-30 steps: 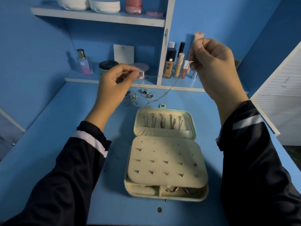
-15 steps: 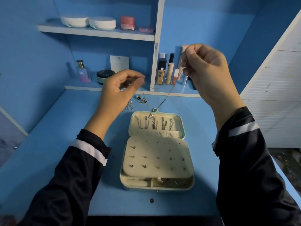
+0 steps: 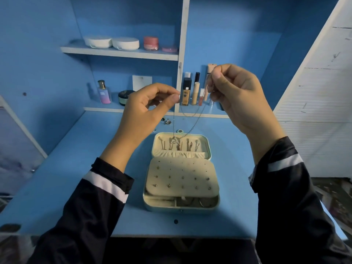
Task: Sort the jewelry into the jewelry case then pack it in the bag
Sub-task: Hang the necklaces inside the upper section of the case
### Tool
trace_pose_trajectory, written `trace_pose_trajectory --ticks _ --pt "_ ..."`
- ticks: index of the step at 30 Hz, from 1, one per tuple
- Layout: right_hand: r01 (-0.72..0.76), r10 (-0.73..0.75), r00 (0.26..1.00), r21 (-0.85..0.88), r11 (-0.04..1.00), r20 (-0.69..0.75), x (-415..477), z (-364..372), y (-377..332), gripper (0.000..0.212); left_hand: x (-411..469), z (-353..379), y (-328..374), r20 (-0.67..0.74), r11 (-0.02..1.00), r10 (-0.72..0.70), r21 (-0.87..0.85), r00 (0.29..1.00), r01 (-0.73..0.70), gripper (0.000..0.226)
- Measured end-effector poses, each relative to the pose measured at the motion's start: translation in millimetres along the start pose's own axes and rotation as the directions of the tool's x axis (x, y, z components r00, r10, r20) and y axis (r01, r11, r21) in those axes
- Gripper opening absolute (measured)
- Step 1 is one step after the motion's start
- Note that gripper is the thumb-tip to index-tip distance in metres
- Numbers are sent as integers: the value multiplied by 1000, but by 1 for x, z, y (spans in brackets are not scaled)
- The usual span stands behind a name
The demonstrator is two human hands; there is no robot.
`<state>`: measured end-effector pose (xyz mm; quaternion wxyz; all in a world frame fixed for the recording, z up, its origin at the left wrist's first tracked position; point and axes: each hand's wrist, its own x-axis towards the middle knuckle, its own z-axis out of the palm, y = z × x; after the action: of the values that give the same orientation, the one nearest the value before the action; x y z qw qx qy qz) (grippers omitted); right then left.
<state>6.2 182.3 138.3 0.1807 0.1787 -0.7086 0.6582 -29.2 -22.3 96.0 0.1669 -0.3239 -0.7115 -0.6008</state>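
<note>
The left hand [image 3: 144,109] pinches one end of a thin silver chain necklace [image 3: 192,127] between thumb and forefinger; the right hand [image 3: 236,96], fingers curled, pinches the other end. Between the hands the chain hangs in a V, its pendant low over the lid of the open pale-green jewelry case [image 3: 181,207] on the blue bench [image 3: 76,168]

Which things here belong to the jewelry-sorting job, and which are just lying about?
Job: necklace, pinched by left hand and right hand; open jewelry case; loose jewelry pieces on the desk.
Lying about: perfume bottle; foundation bottle; two white compacts; pink jar; dark round tin.
</note>
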Motion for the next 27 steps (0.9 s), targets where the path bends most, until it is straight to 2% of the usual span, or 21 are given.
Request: trace_pose_trajectory --ticks 4,9,14,21,27 --pt "-48 46 996 32 998 74 -10 2 7 13 -11 4 -3 25 1000 -12 -8 1000 13 9" --pt "-124 120 977 14 992 174 -15 1 26 13 -23 9 -24 65 994 -111 7 992 110 12" --pt "-218 240 930 -110 970 278 -15 2 52 10 -31 11 -49 102 984 -175 59 979 169 10" --pt "-301 357 887 -221 928 292 -14 0 82 5 -32 5 -80 213 947 -291 200 933 250 12" --pt "-310 392 870 -288 906 298 -9 -1 94 7 -30 2 -94 275 907 -347 340 897 247 12"
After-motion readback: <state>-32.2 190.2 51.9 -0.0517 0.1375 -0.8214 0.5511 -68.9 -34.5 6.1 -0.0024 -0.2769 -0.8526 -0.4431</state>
